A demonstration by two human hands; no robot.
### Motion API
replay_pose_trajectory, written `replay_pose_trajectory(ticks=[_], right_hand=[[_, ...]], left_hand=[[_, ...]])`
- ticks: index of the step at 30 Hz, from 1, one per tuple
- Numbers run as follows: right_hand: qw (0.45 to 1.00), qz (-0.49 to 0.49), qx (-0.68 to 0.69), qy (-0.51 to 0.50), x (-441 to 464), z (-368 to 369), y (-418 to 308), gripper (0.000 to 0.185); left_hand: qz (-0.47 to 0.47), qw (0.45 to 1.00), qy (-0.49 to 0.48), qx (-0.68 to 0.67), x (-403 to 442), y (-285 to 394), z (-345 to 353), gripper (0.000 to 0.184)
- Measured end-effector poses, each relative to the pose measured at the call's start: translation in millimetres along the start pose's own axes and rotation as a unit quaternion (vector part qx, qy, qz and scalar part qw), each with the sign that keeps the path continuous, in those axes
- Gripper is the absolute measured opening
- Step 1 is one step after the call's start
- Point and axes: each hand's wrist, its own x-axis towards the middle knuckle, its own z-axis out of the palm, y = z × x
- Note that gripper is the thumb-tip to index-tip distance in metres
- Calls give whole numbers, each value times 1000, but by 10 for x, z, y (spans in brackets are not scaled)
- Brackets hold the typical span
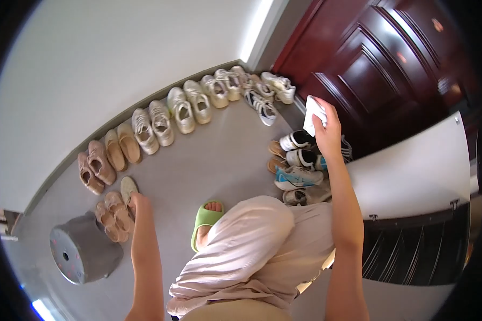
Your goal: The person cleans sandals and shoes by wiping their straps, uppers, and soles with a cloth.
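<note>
My left hand point(137, 202) reaches down at the left, its fingers closed at the heel end of a beige slip-on shoe point(128, 185). Beside that shoe, a pair of pinkish-beige strapped flats point(115, 215) lies on the floor. Out to the right, my right hand point(329, 128) is raised and closed around a folded white cloth point(314, 115), which might also be a paper wipe. Below it stand white-and-black sneakers point(295, 140) and a blue-and-white running shoe point(299, 177).
A row of pale shoes point(181, 111) lines the wall. Nearby at the left is a grey stool point(85, 249). A dark red door point(361, 69) rises at the upper right, and an open white cabinet flap point(412, 168) juts out. My foot wears a green slipper point(208, 216).
</note>
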Motion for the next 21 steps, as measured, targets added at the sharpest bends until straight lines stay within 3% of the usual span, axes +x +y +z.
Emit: replay_pose_trajectory(ticks=[4,9,11,13,14,16,19,21], right_hand=[[998,10,-7,57,-126,-359,214,41],[994,30,-48,94,-368,-873,461,46],[981,162,-13,110,-502,-1082,458,56],[981,145,-61,112,-707,-1196,694,58],[982,116,-105,107,-799,-1251,816,59],[976,160,-123,86,-958,-1436,918,50],[967,177,-160,88,-1218,-1750,1028,29],[958,222,-179,42,-1470,-1884,1184,28]], left_hand=[[-32,988,-54,145,-712,-385,676,37],[-31,970,-216,109,-2405,-913,1487,38],[-37,958,-261,111,-2973,-1131,1629,38],[-10,910,-391,138,-3346,-1390,1721,37],[-13,907,-395,148,-3506,-1487,1734,37],[-39,838,-499,216,-3796,-1685,1732,40],[-34,789,-544,284,-3983,-2107,1706,38],[-40,763,-561,318,-4007,-2409,1673,36]])
